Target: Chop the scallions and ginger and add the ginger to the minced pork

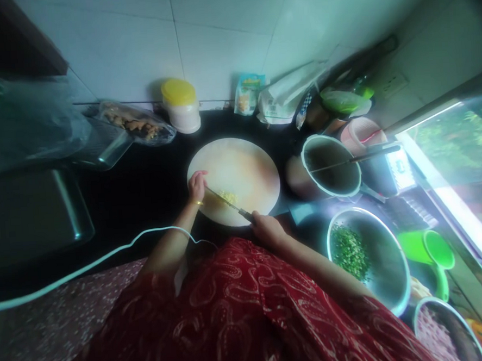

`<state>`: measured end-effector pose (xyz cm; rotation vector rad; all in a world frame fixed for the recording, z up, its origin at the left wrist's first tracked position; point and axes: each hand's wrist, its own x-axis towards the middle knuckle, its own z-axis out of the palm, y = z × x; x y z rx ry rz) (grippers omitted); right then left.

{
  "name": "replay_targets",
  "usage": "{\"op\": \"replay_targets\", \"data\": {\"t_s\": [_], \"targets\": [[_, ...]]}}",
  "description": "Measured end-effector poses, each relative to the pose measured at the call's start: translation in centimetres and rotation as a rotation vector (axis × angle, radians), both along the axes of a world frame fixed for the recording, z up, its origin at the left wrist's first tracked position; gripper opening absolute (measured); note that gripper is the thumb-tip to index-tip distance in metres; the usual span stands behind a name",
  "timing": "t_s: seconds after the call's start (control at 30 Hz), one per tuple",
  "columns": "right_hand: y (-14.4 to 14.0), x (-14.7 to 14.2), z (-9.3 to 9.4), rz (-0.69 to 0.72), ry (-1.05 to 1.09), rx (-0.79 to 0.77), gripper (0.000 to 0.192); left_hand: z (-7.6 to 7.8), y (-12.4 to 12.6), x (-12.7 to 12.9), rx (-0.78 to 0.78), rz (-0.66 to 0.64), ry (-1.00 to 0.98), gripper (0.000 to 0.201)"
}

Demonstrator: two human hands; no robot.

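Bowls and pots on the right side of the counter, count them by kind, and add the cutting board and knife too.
Steel bowls: 2, one with chopped greens, one at the lower edge
Pots: 1, white-rimmed pot
Green cups: 1
Round cutting boards: 1
Knives: 1, held in the right hand
Total: 6

Round cutting board (240, 164) at centre of dark bench (143, 181); pale yellow chopped bits (228, 196) on it. Right hand (266, 229) grips knife (226, 200), blade over the bits; left hand (196, 186) rests on the board's 9 o'clock edge. Steel bowl of chopped greens (351, 252) at 4 o'clock; pot (332, 167) at 3 o'clock; yellow-lidded jar (180, 105) at 11 o'clock
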<state>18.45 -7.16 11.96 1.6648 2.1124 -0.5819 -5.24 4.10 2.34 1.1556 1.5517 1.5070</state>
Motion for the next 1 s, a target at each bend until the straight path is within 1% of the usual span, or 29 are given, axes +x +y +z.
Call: {"op": "replay_targets", "data": {"t_s": [0.13,0.27,0.4,0.47,0.6,0.67,0.77,0.9,1.0], "targets": [[-0.3,0.0,-0.6,-0.034,-0.034,-0.021,0.024,0.2,-0.6,0.0,0.031,-0.04,0.023,0.028],[-0.6,-0.1,-0.5,0.024,0.008,0.009,0.024,0.0,-1.0,-0.5,0.01,0.014,0.011,0.025],[-0.7,-0.1,-0.9,-0.001,-0.021,-0.019,0.026,-0.1,-1.6,-0.6,0.024,0.002,0.024,0.026],[-0.2,0.4,-0.7,0.001,-0.031,-0.014,0.025,0.0,-1.8,-0.3,0.033,0.004,0.034,0.028],[1.4,1.4,0.3,0.054,-0.043,0.031,0.021,0.1,-1.7,0.5,-0.001,0.097,-0.008,0.028],[1.7,1.6,0.6,0.05,-0.045,0.015,0.02,0.1,-1.6,0.8,-0.005,0.109,-0.004,0.028],[1.5,1.4,0.7,0.016,-0.043,-0.007,0.02,0.2,-1.6,0.8,0.01,0.068,0.023,0.028],[0.9,0.6,0.8,0.046,-0.01,-0.002,0.022,0.2,-1.5,0.2,0.001,0.096,-0.014,0.031],[0.5,0.4,0.5,0.018,-0.036,-0.02,0.023,0.1,-1.5,0.0,-0.003,0.069,-0.008,0.032]]}}
